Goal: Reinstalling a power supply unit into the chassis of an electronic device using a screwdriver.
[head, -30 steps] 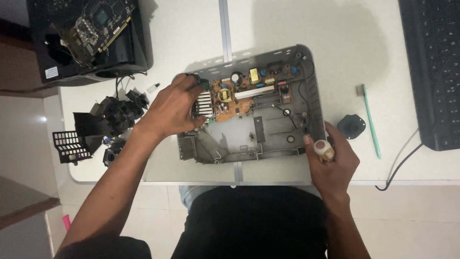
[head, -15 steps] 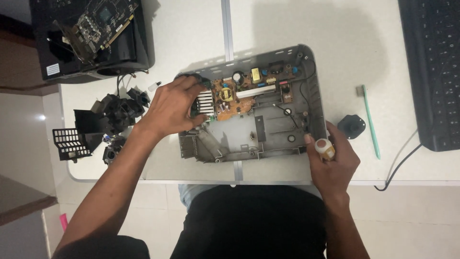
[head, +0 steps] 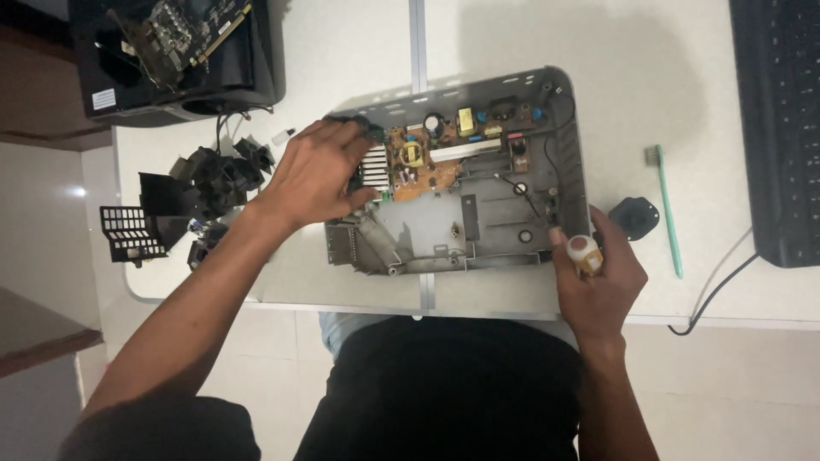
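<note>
An opened grey device case [head: 478, 218] lies on the white table, with a brown circuit board [head: 436, 154] and a finned heat sink [head: 376, 166] in its far half. My left hand [head: 320, 175] rests on the case's left side, fingers curled around a black part at the far left corner next to the heat sink. My right hand [head: 598, 273] sits at the case's near right corner and is closed around a small tool with a round light brown end [head: 583, 249], likely a screwdriver handle.
Black plastic parts and a small grille [head: 128, 232] lie left of the case. A black box with a circuit board [head: 175, 47] stands at far left. A green toothbrush [head: 666, 209], a small black round part [head: 634, 216] and a black keyboard [head: 781, 128] are on the right.
My left hand has shifted slightly along the left edge of the case. My right hand and the case have barely moved.
</note>
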